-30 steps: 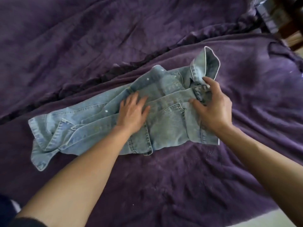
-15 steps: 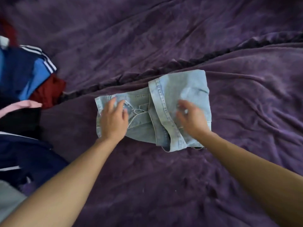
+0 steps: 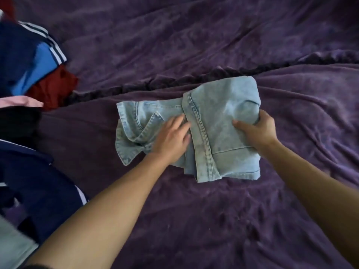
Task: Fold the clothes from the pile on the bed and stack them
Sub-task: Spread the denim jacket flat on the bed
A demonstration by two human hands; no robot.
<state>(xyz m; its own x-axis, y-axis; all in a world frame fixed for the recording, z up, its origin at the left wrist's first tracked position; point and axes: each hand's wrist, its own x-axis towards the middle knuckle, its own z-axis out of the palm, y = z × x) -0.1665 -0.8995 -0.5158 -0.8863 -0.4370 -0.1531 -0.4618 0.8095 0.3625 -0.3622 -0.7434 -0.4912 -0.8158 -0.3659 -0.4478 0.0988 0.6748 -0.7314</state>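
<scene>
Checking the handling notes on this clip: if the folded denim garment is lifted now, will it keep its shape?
Probably only partly. The denim garment looks thick and holds flat layers, so fairly stiff. But a loose flap pokes out at its left, likely to droop. The right hand grips one edge; the left hand lies flat on top.

Denim garment [image 3: 219, 121]: light blue, folded into a compact bundle, right half doubled over the left, collar and seams exposed at left. Lies mid-bed. Pile [image 3: 29, 78]: navy, blue, red, pink and black clothes, unfolded, heaped at left, well apart.
</scene>
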